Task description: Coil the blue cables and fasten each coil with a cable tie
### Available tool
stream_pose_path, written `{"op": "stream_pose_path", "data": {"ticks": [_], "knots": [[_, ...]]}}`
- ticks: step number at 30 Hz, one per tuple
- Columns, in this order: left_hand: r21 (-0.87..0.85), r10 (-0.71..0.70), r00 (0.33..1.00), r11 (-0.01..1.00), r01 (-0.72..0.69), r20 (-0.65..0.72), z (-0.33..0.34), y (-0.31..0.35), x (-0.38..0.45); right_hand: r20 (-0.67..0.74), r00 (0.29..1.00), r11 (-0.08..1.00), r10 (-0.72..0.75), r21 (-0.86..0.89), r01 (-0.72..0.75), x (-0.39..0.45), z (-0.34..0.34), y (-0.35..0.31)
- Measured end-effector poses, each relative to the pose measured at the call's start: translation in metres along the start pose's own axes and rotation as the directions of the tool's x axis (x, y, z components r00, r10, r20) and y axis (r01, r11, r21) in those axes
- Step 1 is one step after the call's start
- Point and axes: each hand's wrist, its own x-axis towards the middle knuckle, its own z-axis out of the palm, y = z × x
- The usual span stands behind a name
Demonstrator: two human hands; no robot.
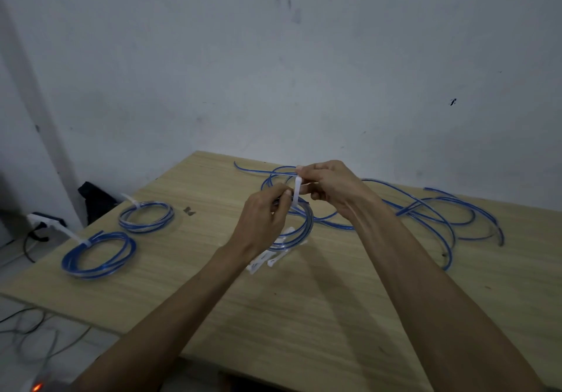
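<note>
Above the middle of the wooden table [319, 300], my left hand [264, 218] grips the top of a blue cable coil [299, 230] that hangs down to the tabletop. My right hand [331, 188] pinches a white cable tie [297, 189] that runs down across the coil at my left fingertips. Two tied blue coils lie on the left: one coil [146, 217] farther back, another coil [98, 254] near the left edge, each with a white tie tail sticking out. Loose blue cables [435, 212] sprawl across the right of the table.
Several spare white cable ties [261, 262] lie on the table under my left wrist. A small dark bit [189, 211] sits near the back coil. The wall stands close behind the table. Wires and a power strip [45, 221] lie on the floor at the left.
</note>
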Motion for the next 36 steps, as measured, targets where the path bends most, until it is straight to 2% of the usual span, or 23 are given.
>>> {"op": "stream_pose_path", "data": {"ticks": [8,11,15,18,24,31,36], "knots": [[-0.133,-0.087,0.996,0.987,0.086,0.002,-0.004,0.009,0.005,-0.088,0.994,0.997,-0.065,-0.048,0.061,-0.002,0.004,-0.001],[-0.163,-0.131,0.991,0.978,0.129,0.001,-0.008,0.008,0.008,-0.050,0.996,0.997,-0.068,-0.033,0.067,-0.003,0.002,0.000],[-0.215,-0.186,0.982,0.960,0.180,-0.010,-0.009,0.011,0.009,0.072,0.995,0.998,-0.062,-0.021,0.064,-0.007,0.006,0.005],[-0.226,-0.231,0.973,0.948,0.224,-0.006,-0.010,0.010,0.009,0.027,0.991,0.991,-0.133,-0.002,0.133,-0.009,0.009,0.009],[-0.187,-0.133,0.991,0.974,0.131,0.000,-0.011,0.020,0.004,-0.055,0.952,0.950,-0.301,-0.105,0.294,-0.006,0.013,0.013],[-0.199,-0.133,0.991,0.972,0.128,-0.008,-0.006,0.024,0.001,-0.124,0.955,0.959,-0.270,-0.126,0.255,-0.005,0.017,0.011],[-0.271,-0.277,0.961,0.924,0.269,0.009,-0.008,0.025,0.005,-0.085,0.961,0.958,-0.265,-0.141,0.251,-0.008,0.012,0.017]]}}
